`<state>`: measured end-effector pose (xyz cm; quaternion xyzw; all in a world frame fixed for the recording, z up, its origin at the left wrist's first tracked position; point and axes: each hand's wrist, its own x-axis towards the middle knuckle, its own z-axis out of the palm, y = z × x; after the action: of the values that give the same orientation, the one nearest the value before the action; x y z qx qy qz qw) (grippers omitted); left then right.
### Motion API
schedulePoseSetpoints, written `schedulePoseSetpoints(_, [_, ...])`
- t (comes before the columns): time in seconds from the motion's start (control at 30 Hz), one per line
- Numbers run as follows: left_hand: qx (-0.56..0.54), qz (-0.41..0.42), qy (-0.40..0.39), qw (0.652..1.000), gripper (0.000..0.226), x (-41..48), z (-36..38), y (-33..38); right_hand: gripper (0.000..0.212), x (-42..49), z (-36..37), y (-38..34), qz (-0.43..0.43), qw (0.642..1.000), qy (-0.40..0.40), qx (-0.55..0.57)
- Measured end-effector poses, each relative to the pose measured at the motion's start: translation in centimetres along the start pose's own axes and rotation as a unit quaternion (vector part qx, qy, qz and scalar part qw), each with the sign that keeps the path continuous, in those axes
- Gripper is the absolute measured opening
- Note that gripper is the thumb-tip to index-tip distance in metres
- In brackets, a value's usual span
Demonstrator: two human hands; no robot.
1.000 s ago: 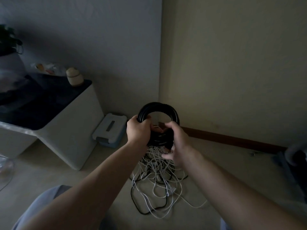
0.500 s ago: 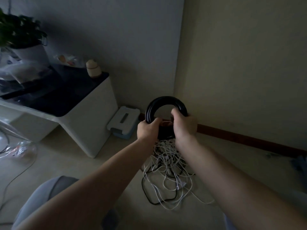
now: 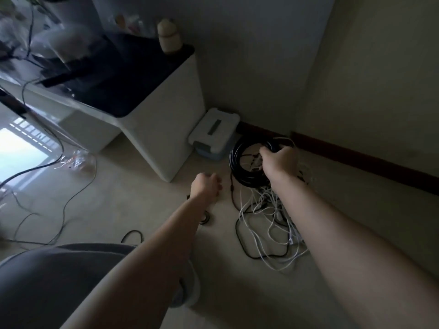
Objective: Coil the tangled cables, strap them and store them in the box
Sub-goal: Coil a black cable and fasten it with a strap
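We find the room dim and grainy; the one strong light is a blown-out bright patch [image 3: 19, 153] at the left edge (window or reflection, we cannot tell). The plant [image 3: 9, 10] top left smears, the left hand [image 3: 205, 186] looks soft, and the wall corner [image 3: 313, 67] leans, lens-bent.

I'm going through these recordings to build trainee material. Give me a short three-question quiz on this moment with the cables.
1. True or false: the storage box by the wall has its lid off.
2. Which hand grips the black coil? A) left B) right C) both
3. Fill in: the white cable tangle lies loose on the ___.

Key: 1 false, the lid is on. 2 B, the right hand alone. 3 floor.
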<state>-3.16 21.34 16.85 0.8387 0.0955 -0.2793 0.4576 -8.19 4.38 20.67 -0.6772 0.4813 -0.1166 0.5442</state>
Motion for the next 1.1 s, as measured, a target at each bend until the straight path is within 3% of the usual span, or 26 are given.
schedulePoseSetpoints(0.1, [0.146,-0.032,0.039,0.988,0.026,3.0,0.1,-4.7,0.043,1.4,3.1,3.1,0.032,0.999,-0.013,-0.017])
schedulePoseSetpoints(0.2, [0.205,-0.056,0.051,0.976,0.032,5.6,0.7,-8.2,0.044,2.7,5.5,6.2,0.051,0.998,-0.013,-0.045])
schedulePoseSetpoints(0.3, [0.257,-0.075,0.055,0.962,0.025,9.1,2.2,-10.6,0.045,4.8,7.9,9.3,0.076,0.995,-0.019,-0.064])
schedulePoseSetpoints(0.37, [0.293,-0.055,0.054,0.953,0.008,10.7,3.2,-11.4,0.049,5.8,8.7,11.0,0.091,0.993,-0.019,-0.075])
schedulePoseSetpoints(0.57, [0.371,0.074,0.052,0.924,0.024,16.9,6.3,-13.0,0.054,9.7,10.2,15.2,0.117,0.99,-0.007,-0.084])
schedulePoseSetpoints(0.7, [0.456,0.09,0.005,0.886,0.026,19.7,7.3,-13.6,0.051,11.6,10.8,16.7,0.119,0.989,0.0,-0.085])
schedulePoseSetpoints(0.87, [0.453,0.073,-0.003,0.889,0.03,20.7,7.8,-14.2,0.05,12.3,11.5,17.5,0.123,0.988,-0.01,-0.094])
schedulePoseSetpoints(1.03, [0.431,0.1,0.019,0.897,0.014,19.0,7.2,-13.0,0.049,11.2,10.9,16.6,0.13,0.988,-0.022,-0.082])
schedulePoseSetpoints(1.1, [0.428,0.095,0.006,0.899,0.018,18.0,6.4,-12.0,0.053,10.3,10.0,15.7,0.14,0.987,-0.028,-0.072])
